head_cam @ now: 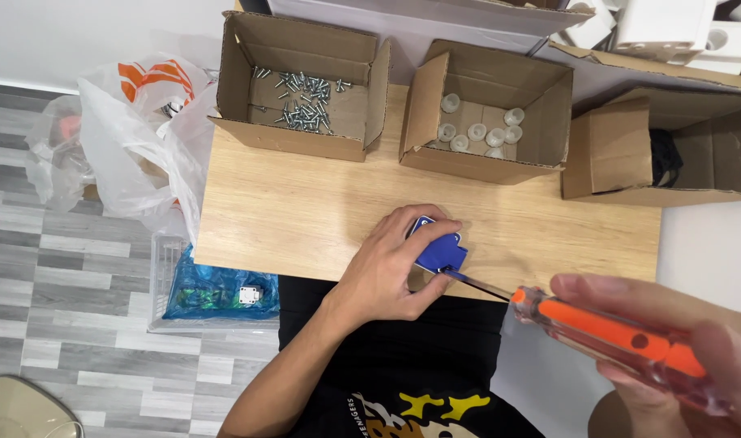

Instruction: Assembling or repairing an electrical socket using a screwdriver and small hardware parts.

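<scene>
My left hand point(391, 264) grips a small blue plastic part point(440, 249) and presses it against the wooden table point(289, 211) near its front edge. My right hand point(678, 341) holds a screwdriver point(597, 328) with a clear and orange handle. Its dark shaft runs up and left, and the tip meets the lower edge of the blue part. The right hand is close to the camera and blurred.
Along the table's back stand an open cardboard box of silver screws point(306, 91), a box of round whitish caps point(480, 126), and a third box point(670, 154) with something black inside. White plastic bags point(135, 122) hang at the left; a clear bin point(212, 292) sits on the floor.
</scene>
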